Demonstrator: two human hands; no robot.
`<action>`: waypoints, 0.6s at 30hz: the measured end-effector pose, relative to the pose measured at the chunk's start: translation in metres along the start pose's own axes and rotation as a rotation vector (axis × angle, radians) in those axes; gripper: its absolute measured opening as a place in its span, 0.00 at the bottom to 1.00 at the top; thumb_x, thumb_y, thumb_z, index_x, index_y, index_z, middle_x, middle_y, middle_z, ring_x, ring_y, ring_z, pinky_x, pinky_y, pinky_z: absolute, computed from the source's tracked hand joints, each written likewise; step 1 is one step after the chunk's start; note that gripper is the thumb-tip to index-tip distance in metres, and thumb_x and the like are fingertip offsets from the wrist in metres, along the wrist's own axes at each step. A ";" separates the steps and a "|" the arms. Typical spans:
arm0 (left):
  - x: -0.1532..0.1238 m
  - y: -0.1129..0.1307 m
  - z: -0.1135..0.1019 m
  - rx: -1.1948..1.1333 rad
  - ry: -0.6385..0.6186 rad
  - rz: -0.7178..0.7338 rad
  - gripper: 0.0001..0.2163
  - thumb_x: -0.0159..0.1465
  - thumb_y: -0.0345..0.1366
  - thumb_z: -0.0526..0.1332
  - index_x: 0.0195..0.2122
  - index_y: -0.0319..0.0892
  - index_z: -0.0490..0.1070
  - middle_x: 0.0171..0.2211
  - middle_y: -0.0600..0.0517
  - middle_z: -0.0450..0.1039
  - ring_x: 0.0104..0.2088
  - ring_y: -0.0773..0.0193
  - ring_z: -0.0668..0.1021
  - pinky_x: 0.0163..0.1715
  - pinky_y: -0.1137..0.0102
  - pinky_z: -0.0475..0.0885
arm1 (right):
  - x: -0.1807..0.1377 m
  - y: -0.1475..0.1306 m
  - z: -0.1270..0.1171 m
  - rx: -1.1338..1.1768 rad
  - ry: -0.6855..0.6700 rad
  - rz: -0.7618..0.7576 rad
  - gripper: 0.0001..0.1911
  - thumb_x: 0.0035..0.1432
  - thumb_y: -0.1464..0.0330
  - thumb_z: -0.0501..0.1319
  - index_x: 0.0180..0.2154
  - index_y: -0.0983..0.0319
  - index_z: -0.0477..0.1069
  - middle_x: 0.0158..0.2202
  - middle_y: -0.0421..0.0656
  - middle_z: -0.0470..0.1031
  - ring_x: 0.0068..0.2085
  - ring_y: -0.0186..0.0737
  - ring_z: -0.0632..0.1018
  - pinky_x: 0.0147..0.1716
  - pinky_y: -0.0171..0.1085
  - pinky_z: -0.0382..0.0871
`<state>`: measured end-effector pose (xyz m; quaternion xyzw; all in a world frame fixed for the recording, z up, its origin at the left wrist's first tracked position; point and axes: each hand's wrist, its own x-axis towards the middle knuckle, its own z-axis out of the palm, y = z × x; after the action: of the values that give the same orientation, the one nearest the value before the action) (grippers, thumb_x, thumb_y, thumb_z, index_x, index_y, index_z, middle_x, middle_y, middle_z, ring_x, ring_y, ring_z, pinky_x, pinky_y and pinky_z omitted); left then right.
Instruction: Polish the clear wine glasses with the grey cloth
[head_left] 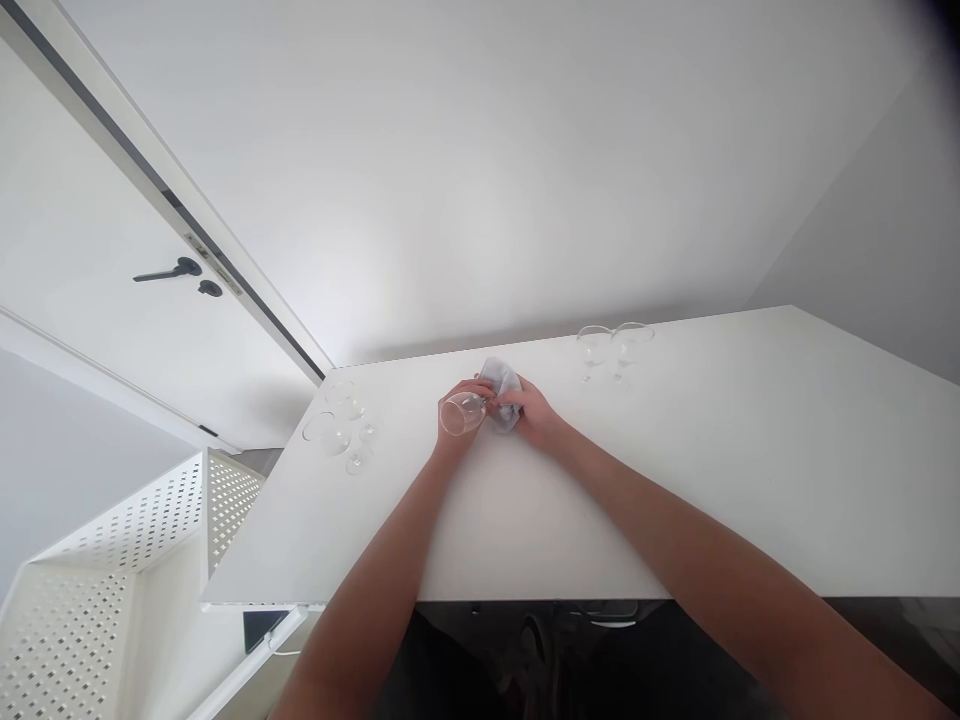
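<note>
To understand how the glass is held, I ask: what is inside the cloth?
The glass points stem-first toward the cloth; its bowl shows outside. The cloth, left hand and right hand cover the rest, so what is inside cannot be seen.

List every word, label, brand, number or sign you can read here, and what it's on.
None readable: no lettering shows on the held glass, the cloth, the other glasses or the white table.
The lock plate near the door handle: any marking is too small to read.
</note>
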<state>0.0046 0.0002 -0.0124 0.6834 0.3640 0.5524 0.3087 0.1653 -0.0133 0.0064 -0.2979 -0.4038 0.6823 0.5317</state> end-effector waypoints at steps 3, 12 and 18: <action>0.000 0.001 -0.001 -0.061 0.041 -0.068 0.09 0.57 0.44 0.73 0.33 0.46 0.80 0.44 0.44 0.78 0.50 0.51 0.79 0.53 0.51 0.74 | 0.004 0.003 -0.005 0.003 -0.006 0.006 0.18 0.42 0.72 0.64 0.40 0.60 0.76 0.37 0.44 0.78 0.38 0.44 0.75 0.35 0.39 0.68; -0.001 0.007 -0.001 -0.128 0.070 -0.126 0.09 0.56 0.44 0.74 0.32 0.46 0.79 0.43 0.45 0.78 0.50 0.51 0.79 0.52 0.52 0.74 | 0.004 0.002 -0.006 0.022 -0.004 0.071 0.18 0.46 0.66 0.61 0.42 0.58 0.76 0.39 0.45 0.79 0.41 0.47 0.77 0.38 0.41 0.71; -0.001 0.004 -0.001 -0.096 0.077 -0.170 0.09 0.58 0.43 0.73 0.33 0.46 0.78 0.44 0.45 0.79 0.51 0.53 0.79 0.54 0.54 0.73 | 0.000 -0.005 -0.004 0.048 -0.107 0.028 0.25 0.45 0.67 0.60 0.48 0.57 0.76 0.48 0.46 0.79 0.48 0.50 0.77 0.43 0.41 0.72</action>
<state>0.0046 -0.0026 -0.0099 0.6128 0.4055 0.5670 0.3724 0.1707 -0.0115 0.0084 -0.2536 -0.4109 0.7143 0.5066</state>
